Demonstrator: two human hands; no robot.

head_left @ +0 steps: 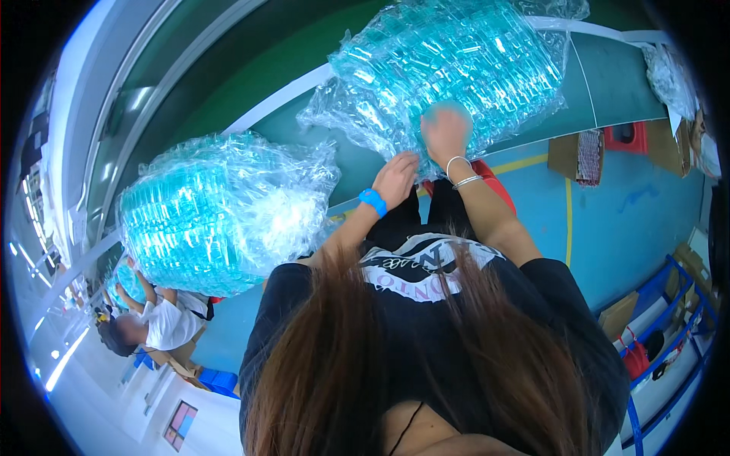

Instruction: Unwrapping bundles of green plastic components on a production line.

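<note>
A large clear plastic bag (449, 64) packed with stacked, see-through teal plastic pieces lies on the green work surface in front of me. My left hand (398, 180), a blue band at its wrist, is closed on the bag's loose near edge. Just right of it, my right hand (447, 137) rests against the near side of the same bag, with bracelets at the wrist. Its fingers are blurred, so their grip is unclear. A second filled clear bag (220, 213) sits to the left, its crumpled open-looking end toward the middle; neither hand touches it.
A co-worker (160, 319) in white handles similar teal pieces at the far left. Cardboard boxes (564, 156) and a red bin (627, 138) stand on the blue floor at right. A red stool (494, 188) is close to my right arm. Blue-framed shelving (661, 304) stands lower right.
</note>
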